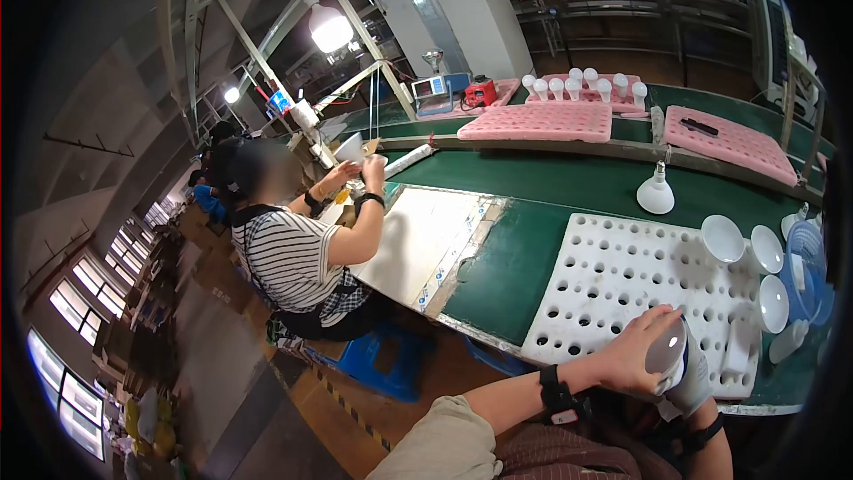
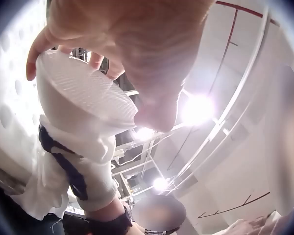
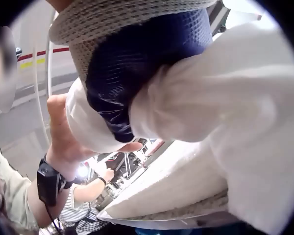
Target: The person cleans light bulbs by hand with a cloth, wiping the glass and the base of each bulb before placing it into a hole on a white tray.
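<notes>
A white reflector bulb (image 1: 665,348) with a wide textured face is between my two hands, above the near edge of a white foam tray (image 1: 593,253). My bare left hand (image 1: 635,357) grips the bulb's rim, fingers spread round it and thumb on the opposite side in the left wrist view. My right hand (image 1: 691,384) wears a knit glove with a dark blue coating (image 3: 137,63). It holds a white cloth (image 3: 201,93) against the outside of the bulb. Cloth and glove hide the bulb's narrow end.
Several white bulbs (image 1: 723,240) stand at the tray's right side, beside a blue basket (image 1: 807,271). Another bulb (image 1: 656,192) sits on the green table (image 1: 533,180). Pink foam trays (image 1: 535,123) line the back ledge. Another person (image 1: 293,240) works at the left.
</notes>
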Available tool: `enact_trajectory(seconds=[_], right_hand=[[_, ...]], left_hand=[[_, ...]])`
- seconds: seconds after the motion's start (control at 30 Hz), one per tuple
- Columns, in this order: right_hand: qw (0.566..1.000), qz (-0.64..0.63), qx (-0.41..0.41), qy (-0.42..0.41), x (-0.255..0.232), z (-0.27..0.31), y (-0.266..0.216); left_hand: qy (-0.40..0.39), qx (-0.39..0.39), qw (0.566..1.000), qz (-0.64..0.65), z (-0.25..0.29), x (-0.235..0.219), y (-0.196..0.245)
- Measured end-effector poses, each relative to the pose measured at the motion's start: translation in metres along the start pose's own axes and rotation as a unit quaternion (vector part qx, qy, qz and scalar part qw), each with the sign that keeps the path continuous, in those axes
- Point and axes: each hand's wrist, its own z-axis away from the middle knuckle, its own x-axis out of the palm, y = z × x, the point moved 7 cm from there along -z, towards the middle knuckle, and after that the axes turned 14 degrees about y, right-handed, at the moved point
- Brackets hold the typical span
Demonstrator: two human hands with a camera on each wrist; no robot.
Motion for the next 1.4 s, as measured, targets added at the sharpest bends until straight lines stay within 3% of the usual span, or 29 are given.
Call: enact_trajectory(seconds=[0.03,0.07,0.13,0.17,0.23,0.37,0.4,0.43,0.47,0.5,0.57,0.6,0.67,0.7,0.77,0.87,0.9,0.97,1.0,1.1,1.17,1.23,1.27,1.33,1.37,1.4], right_hand=[[0.993,0.063,-0.099,0.014,-0.002,0.000,-0.007],[0.993,0.063,-0.099,0.015,-0.005,-0.001,-0.009],[0.943,0.271,-0.193,-0.010,-0.003,0.000,-0.022],[0.943,0.271,-0.192,-0.010,-0.003,0.003,-0.020],[0.931,0.318,-0.178,0.023,-0.008,0.008,-0.017],[0.944,0.285,-0.167,-0.003,-0.002,0.004,-0.037],[0.944,0.286,-0.166,-0.003,-0.004,0.004,-0.027],[0.982,0.166,-0.079,-0.049,-0.003,0.006,-0.002],[0.995,0.043,0.009,-0.093,0.000,0.009,0.015],[0.995,0.043,0.008,-0.093,-0.001,0.006,0.013],[0.968,0.184,-0.147,-0.085,-0.002,0.003,-0.005],[0.968,0.184,-0.148,-0.085,-0.002,0.005,-0.006],[0.932,0.319,-0.167,-0.048,-0.002,0.011,-0.004],[0.932,0.317,-0.169,-0.046,-0.001,0.011,-0.008],[0.930,0.352,-0.091,-0.055,-0.002,0.012,-0.004],[0.934,0.334,-0.123,-0.015,0.003,0.017,0.006],[0.934,0.333,-0.126,-0.013,0.002,0.013,0.011],[0.985,0.153,-0.033,-0.068,0.004,0.005,0.025],[0.991,0.111,-0.026,-0.073,0.001,0.000,0.014],[0.994,0.082,-0.035,-0.066,0.000,0.000,0.007],[0.987,0.128,-0.044,-0.090,0.007,0.009,0.017],[0.949,0.289,-0.120,-0.047,0.005,0.017,0.009],[0.945,0.292,-0.142,-0.031,0.005,0.020,0.020],[0.947,0.293,-0.126,-0.027,0.003,0.022,0.014],[0.950,0.293,-0.107,-0.026,0.002,0.022,0.013],[0.949,0.293,-0.113,-0.021,0.003,0.021,0.014]], left_hand=[[0.018,0.018,0.999,0.026,-0.002,0.000,-0.003],[0.016,0.019,0.999,0.025,-0.002,0.004,-0.009],[0.068,-0.026,0.994,0.079,-0.004,0.006,-0.025],[0.068,-0.027,0.994,0.079,-0.006,0.010,-0.032],[0.079,-0.167,0.960,0.212,-0.007,0.015,-0.053],[0.073,-0.214,0.954,0.199,0.000,0.017,-0.047],[0.067,-0.117,0.986,0.101,0.000,0.017,-0.036],[0.058,-0.018,0.998,0.003,0.002,0.017,-0.022],[0.057,0.007,0.998,-0.003,0.004,0.016,-0.015],[0.058,0.008,0.998,-0.004,0.004,0.016,-0.015],[0.075,0.048,0.996,-0.002,0.003,0.014,-0.016],[0.075,0.049,0.996,-0.002,0.002,0.017,-0.022],[0.100,-0.054,0.988,0.108,-0.005,0.020,-0.048],[0.102,-0.053,0.988,0.105,-0.008,0.019,-0.051],[0.068,-0.234,0.949,0.200,-0.005,0.029,-0.076],[0.107,-0.238,0.953,0.151,-0.008,0.030,-0.075],[0.109,-0.235,0.954,0.150,-0.006,0.033,-0.073],[0.141,-0.044,0.988,-0.045,-0.005,0.031,-0.046],[0.143,0.005,0.987,-0.067,-0.002,0.030,-0.034],[0.137,0.006,0.989,-0.049,-0.004,0.029,-0.025],[0.166,-0.009,0.985,-0.052,-0.014,0.034,-0.049],[0.121,-0.138,0.983,0.002,-0.027,0.044,-0.088],[0.122,-0.135,0.983,0.000,-0.033,0.045,-0.095],[0.079,-0.231,0.965,0.098,-0.041,0.056,-0.118],[0.082,-0.226,0.966,0.096,-0.045,0.059,-0.122],[0.078,-0.278,0.942,0.171,-0.042,0.063,-0.124]])
